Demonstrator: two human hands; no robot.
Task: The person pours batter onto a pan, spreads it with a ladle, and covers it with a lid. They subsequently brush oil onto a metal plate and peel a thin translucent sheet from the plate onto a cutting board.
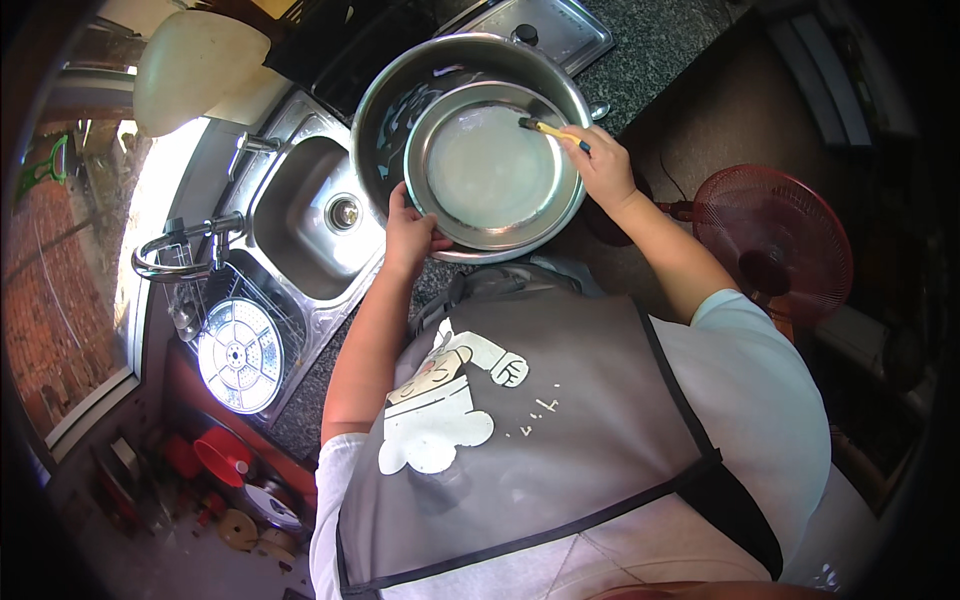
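Note:
A round metal pan [491, 238] with a pale, whitish layer [491, 165] inside rests in or over a larger steel basin [375, 97]. Liquid with bright reflections shows in the basin, left of the pan. My left hand [412, 229] is at the lower left rims, its fingers spread around the pan's edge. In my right hand [600, 165] is a brush with a yellow handle [555, 132]; its dark bristles are over the upper right part of the pale layer. Whether the bristles touch it, I cannot tell.
Left of the basin is a steel sink [307, 217] with a curved faucet [176, 274]. A perforated metal disc [240, 356] leans in a dish rack. A spoon [598, 110] lies on the granite counter [645, 56], right of the basin. A red fan [772, 240] stands to the right.

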